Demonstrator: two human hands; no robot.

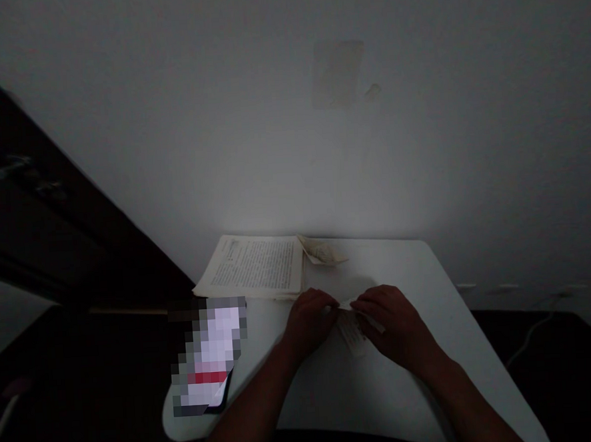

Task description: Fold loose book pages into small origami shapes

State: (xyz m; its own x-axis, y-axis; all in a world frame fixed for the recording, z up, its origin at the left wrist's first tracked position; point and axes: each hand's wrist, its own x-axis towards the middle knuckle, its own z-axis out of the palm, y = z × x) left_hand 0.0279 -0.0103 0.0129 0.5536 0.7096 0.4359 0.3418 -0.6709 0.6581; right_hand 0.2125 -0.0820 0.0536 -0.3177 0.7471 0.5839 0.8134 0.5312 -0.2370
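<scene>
A small piece of printed paper (353,329) lies on the white table (420,287), partly folded. My left hand (309,321) pinches its left edge with curled fingers. My right hand (394,321) presses and grips its right side, fingers bent over the paper. The two hands nearly meet over the fold. The scene is dim, so the paper's exact shape under the fingers is unclear.
A stack of printed pages (255,266) lies at the table's back left, with a folded paper shape (322,251) beside it. A lit phone (208,356) rests at the table's left edge. A white wall rises right behind; dark floor lies on both sides.
</scene>
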